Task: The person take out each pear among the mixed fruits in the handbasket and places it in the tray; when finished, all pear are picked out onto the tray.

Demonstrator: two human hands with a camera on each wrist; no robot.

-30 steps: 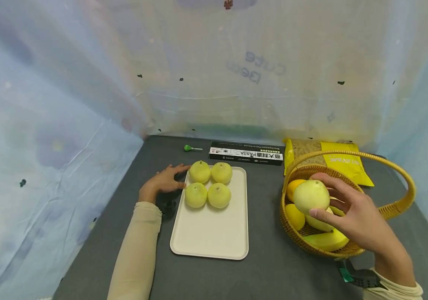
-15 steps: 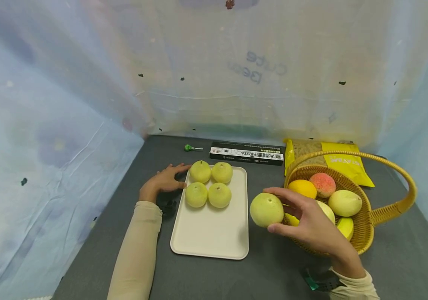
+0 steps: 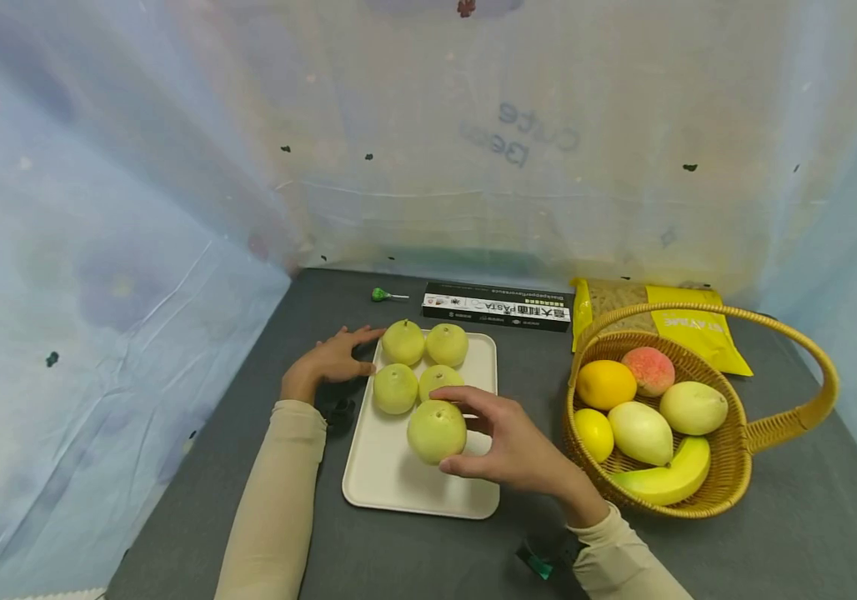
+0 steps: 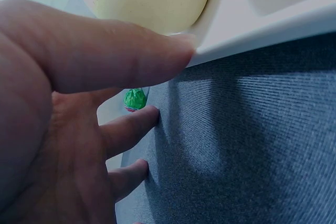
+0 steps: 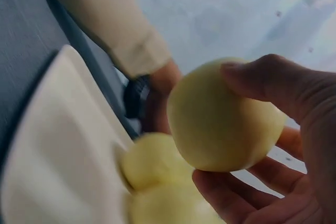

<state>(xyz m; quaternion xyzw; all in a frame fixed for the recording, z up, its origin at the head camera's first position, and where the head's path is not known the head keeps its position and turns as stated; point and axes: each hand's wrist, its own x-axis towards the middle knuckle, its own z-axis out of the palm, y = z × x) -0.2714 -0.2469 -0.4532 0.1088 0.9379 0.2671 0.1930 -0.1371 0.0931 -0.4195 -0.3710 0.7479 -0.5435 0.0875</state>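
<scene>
My right hand [image 3: 522, 446] holds a round yellow-green fruit [image 3: 436, 433] between thumb and fingers, above the middle of a cream rectangular tray [image 3: 428, 496]. In the right wrist view the thumb presses on one side of this fruit [image 5: 223, 116], with fingers on the other. Several similar fruits [image 3: 395, 389] sit in a two-by-two group at the tray's far end; the held one partly covers one of them. My left hand [image 3: 331, 360] rests at the tray's far left edge, fingers extended. In the left wrist view its thumb [image 4: 126, 56] touches the tray rim [image 4: 252, 43].
A wicker basket [image 3: 739, 467] with a tall handle stands at the right. Inside are a banana [image 3: 672, 479], a peach [image 3: 649, 371], an orange [image 3: 606, 384] and other yellow fruits. Behind lie a yellow bag [image 3: 691, 325], a black pasta box [image 3: 496, 306] and a green lollipop [image 3: 379, 294].
My right hand has carried the round fruit leftward from over the basket to over the tray, uncovering the basket's contents. The left hand has stayed at the tray's edge.
</scene>
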